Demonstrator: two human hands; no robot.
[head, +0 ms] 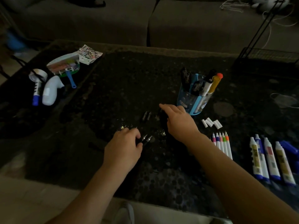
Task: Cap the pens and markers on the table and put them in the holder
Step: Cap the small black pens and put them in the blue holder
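Observation:
On the dark table, my left hand is closed over two uncapped black pens whose metal tips stick out to its right. My right hand lies palm down with fingers spread over dark pen parts, index finger stretched to the left. Two more metal pen tips rest between my hands. The blue holder stands just right of my right hand, with several capped markers and pens in it. Thin white markers with coloured tips, white caps and thick white markers lie to the right.
At the table's left sit a white bottle, a blue-capped marker, a paint set with a blue brush and a colour chart. A black wire rack stands back right. A grey sofa runs behind.

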